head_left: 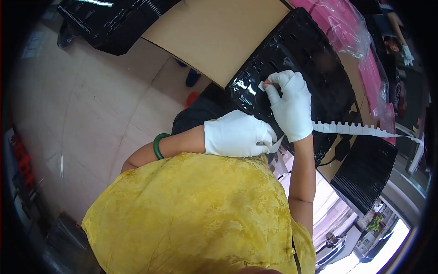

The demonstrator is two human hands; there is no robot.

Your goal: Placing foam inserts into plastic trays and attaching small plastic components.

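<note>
Right hand (290,104): grip pinched on small white tab (261,86), over black panel (315,50), upper centre.
Left hand (239,134): curled, apparently holding white strip (277,144), centre.
White tab: could crease or slip, gloves (294,121) dulling touch.

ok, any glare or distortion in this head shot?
Head view: hard white glints on the black panel; daylight blown out at lower right; straight edges bow near the dark rim; left hand and right hand look fairly sharp.
</note>
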